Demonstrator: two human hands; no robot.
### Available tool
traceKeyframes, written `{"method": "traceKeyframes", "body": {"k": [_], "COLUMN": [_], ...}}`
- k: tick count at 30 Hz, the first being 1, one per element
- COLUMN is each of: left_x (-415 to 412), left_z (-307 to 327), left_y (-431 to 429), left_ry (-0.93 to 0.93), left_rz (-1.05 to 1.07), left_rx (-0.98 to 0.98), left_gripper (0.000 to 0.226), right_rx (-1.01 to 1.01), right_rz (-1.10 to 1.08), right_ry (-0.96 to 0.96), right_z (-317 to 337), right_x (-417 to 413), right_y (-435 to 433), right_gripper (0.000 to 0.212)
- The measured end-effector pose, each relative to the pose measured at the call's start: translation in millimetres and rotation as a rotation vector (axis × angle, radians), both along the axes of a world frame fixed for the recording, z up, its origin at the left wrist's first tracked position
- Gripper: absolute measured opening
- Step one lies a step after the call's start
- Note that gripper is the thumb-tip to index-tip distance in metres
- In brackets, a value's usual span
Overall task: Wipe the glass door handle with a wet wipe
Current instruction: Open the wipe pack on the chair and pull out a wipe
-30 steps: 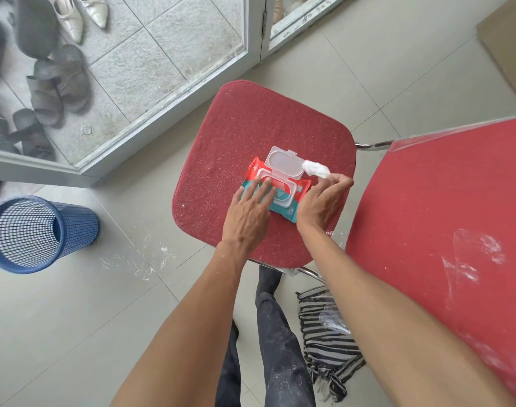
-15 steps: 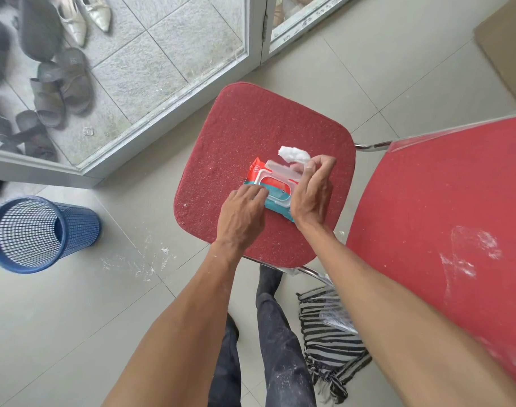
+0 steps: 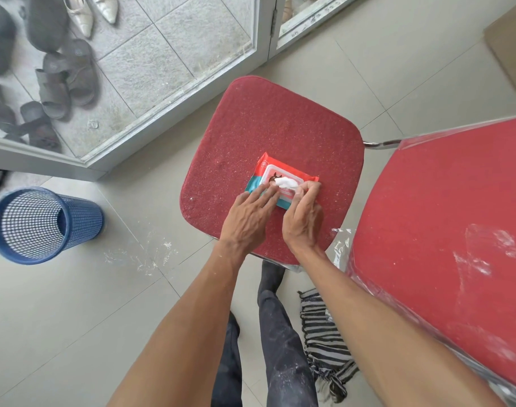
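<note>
on red stool (image 3: 268,127) — left hand (image 3: 251,214) flat on pack (image 3: 276,183), right hand (image 3: 305,218) pinching wipe (image 3: 286,182), pack half-hidden

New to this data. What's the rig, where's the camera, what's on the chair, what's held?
No robot here: a person works with bare hands. The single camera sits on their head, looking forward and down, so both forearms enter from the bottom. A wipes pack, lid shut, lies on a red chair seat. The left hand rests flat on the pack. The right hand pinches a white wipe above the lid. A blue basket stands on the floor to the left, near the glass door.
</note>
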State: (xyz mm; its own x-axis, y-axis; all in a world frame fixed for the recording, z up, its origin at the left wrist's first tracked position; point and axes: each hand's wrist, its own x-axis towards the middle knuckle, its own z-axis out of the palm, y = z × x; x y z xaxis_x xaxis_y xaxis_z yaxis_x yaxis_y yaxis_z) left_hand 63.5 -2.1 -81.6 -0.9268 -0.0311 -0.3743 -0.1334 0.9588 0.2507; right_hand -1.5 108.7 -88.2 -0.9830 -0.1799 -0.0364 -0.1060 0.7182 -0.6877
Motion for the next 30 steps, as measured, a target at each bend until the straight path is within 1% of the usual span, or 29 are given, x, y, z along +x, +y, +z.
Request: {"method": "traceKeyframes", "body": {"k": [7, 11, 17, 21, 26, 30], "left_x": [-3, -3, -5, -12, -20, -31], "left_z": [2, 4, 10, 22, 51, 89], "left_y": [3, 5, 6, 8, -1, -19], "left_ry": [-0.014, -0.021, -0.055, -0.112, -0.142, -0.131], "left_rz": [0.018, 0.036, 0.048, 0.043, 0.155, 0.288], "left_rx": [-0.01, 0.005, 0.016, -0.001, 0.03, 0.077], "left_gripper": [0.073, 0.073, 0.072, 0.068, 0.066, 0.064], "right_rx": [0.04, 0.055, 0.06, 0.112, 0.136, 0.128], "right_rz": [0.046, 0.086, 0.128, 0.141, 0.106, 0.144], "right_ry": [0.005, -0.027, -0.071, -0.126, -0.193, -0.185], "right_z": [-4, -5, 4, 14, 48, 81], "right_x": [1, 3, -1, -2, -5, -16], "right_y": [3, 5, 11, 9, -2, -17], "right_gripper": [0.014, 0.018, 0.008, 0.006, 0.009, 0.005]}}
